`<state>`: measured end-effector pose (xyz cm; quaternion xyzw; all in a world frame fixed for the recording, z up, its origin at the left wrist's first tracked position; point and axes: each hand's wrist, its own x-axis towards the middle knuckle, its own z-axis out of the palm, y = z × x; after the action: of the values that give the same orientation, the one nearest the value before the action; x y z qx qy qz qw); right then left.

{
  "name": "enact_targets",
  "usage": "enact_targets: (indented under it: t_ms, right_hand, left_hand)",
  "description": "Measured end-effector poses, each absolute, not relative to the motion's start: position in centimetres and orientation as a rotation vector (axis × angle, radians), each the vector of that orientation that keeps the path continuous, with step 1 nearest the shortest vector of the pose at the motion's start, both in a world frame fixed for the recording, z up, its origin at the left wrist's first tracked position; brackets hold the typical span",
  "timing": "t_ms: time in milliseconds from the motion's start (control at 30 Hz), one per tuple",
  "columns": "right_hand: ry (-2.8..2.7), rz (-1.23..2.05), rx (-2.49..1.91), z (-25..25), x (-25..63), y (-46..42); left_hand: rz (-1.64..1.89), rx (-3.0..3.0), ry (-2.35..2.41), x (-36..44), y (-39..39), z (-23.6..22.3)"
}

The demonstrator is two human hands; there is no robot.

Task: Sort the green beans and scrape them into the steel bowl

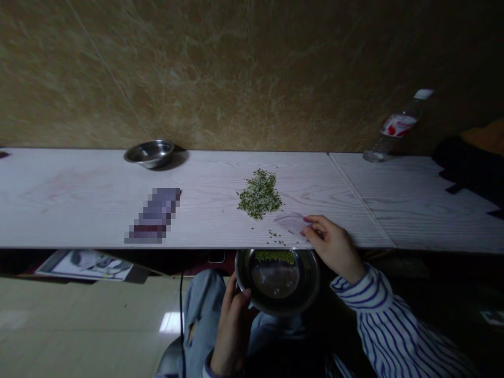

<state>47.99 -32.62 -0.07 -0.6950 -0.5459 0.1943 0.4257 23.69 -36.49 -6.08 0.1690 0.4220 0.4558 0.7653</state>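
Observation:
My right hand [333,244] pinches a thin see-through half-round plate, by its look a protractor [291,222], close to the table's front edge. Just beyond its curved side lies a pile of small green beans [260,194], like mung beans, with a few strays [276,238] nearer the edge. Below the edge, my left hand [235,320] grips the left rim of a steel bowl [279,307]. More green beans [274,256] lie inside this bowl along its far side. The bowl is over my lap, its opening facing up.
On the white wood-grain table [212,226], a smaller steel bowl [149,155] stands at the back left. A blurred flat object [155,215] lies in front of it. A plastic bottle [394,128] and dark cloth [472,163] are at right. A wall [236,73] rises behind.

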Motion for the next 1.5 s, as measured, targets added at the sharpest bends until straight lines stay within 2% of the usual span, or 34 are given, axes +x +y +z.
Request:
enact_targets:
  t_ms: [467, 833, 1133, 1500]
  right_hand:
    - [-1.5, 0.626, -1.656, 1.4, 45.3, -32.9]
    - [-1.607, 0.559, -1.646, 0.9, 44.7, -28.8]
    - [-1.734, 0.761, -1.588, 2.4, 44.3, -30.4]
    - [-1.501, 0.622, -1.575, 2.9, 47.9, -31.7]
  left_hand:
    - [1.058, 0.398, 0.937, 22.9, -36.3, -5.7]
    - [1.096, 0.349, 1.032, 20.8, -35.9, -7.2]
    - [1.079, 0.413, 1.074, 19.5, -36.1, -6.3]
    - [0.998, 0.432, 1.115, 19.3, -37.3, -6.2]
